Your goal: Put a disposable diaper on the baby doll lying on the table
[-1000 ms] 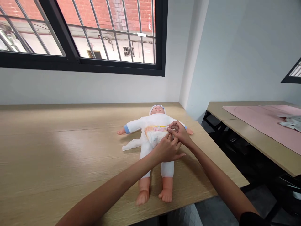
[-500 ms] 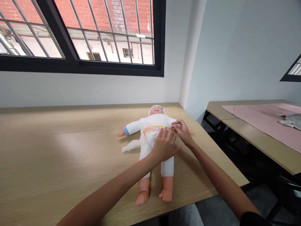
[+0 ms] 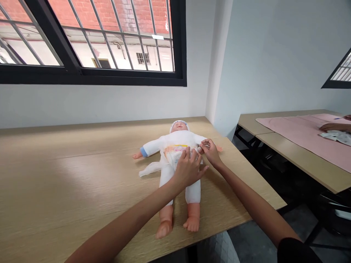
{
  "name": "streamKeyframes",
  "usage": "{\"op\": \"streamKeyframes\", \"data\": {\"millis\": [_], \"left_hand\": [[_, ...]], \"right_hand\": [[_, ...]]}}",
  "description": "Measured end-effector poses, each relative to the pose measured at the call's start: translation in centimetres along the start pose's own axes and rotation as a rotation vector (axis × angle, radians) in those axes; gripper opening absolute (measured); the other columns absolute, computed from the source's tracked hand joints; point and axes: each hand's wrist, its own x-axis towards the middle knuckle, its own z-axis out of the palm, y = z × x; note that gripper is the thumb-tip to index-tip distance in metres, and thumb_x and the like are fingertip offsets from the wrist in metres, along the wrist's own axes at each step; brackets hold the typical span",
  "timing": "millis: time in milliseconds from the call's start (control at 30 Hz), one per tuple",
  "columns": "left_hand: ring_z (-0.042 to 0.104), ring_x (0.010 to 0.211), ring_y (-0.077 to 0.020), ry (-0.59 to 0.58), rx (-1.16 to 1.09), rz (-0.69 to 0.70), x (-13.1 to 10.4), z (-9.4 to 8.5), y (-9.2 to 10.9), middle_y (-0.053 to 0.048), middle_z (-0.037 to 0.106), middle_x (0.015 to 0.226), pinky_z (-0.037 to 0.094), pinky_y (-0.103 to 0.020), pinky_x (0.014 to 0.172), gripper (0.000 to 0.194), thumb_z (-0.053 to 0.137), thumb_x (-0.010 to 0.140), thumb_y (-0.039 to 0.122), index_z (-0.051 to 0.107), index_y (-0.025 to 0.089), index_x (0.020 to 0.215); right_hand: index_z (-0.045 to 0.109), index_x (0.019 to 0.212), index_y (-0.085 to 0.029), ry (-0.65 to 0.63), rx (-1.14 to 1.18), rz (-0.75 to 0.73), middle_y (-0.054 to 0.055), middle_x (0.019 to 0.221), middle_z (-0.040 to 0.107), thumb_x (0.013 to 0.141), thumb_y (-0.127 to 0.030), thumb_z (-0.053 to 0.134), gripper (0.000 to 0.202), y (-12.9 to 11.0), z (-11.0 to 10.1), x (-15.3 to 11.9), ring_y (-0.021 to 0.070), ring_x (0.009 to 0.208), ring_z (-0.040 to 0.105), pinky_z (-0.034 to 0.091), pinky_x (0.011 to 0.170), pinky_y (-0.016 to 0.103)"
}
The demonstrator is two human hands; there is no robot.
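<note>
A baby doll (image 3: pixel 179 138) in white clothes lies on its back, feet toward me. Around its middle is a white diaper (image 3: pixel 170 152) with a printed coloured front. One side wing (image 3: pixel 150 168) of the diaper spreads loose on the table at the left. My left hand (image 3: pixel 188 167) rests on the diaper's front, palm down, fingers extended and slightly apart. At the doll's hip on the right, my right hand (image 3: pixel 210 150) pinches the diaper's side edge between thumb and fingers. Its fingertips partly hide the pinched part.
The wooden table (image 3: pixel 82 182) runs along the wall below a barred window (image 3: pixel 117 40). To the right, across a gap, another table (image 3: pixel 298 157) bears a pink cloth (image 3: pixel 296 128) and a white bundle (image 3: pixel 338 136). Another person's arm (image 3: pixel 336 127) reaches over it.
The view has shifted slightly. My right hand has closed at the diaper's side edge, while my left hand stays on its front. Another person's arm now shows at the far right.
</note>
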Motion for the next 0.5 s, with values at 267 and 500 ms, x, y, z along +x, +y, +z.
{"op": "streamKeyframes", "data": {"millis": [267, 500], "left_hand": [[0.052, 0.119, -0.0426, -0.004, -0.024, 0.005, -0.1, -0.3, 0.1, -0.022, 0.062, 0.118, 0.042, -0.052, 0.097, 0.053, 0.044, 0.091, 0.049, 0.065, 0.006, 0.113], [0.045, 0.128, -0.0394, -0.056, -0.047, -0.037, 0.2, -0.8, -1.6, -0.018, 0.057, 0.131, 0.037, -0.054, 0.104, 0.054, 0.048, 0.091, 0.048, 0.060, 0.007, 0.124]], "right_hand": [[0.052, 0.086, -0.020, 0.011, -0.090, -0.030, 0.002, 0.084, 0.060, 0.077, -0.036, 0.057, 0.019, 1.6, 0.6, -0.7, 0.0165, 0.077, 0.059, 0.049, 0.075, 0.032], [0.048, 0.088, -0.021, 0.036, -0.057, -0.010, 0.002, 0.082, 0.058, 0.078, -0.038, 0.055, 0.020, 1.8, 0.6, -0.8, 0.0166, 0.071, 0.058, 0.049, 0.064, 0.030]]}}
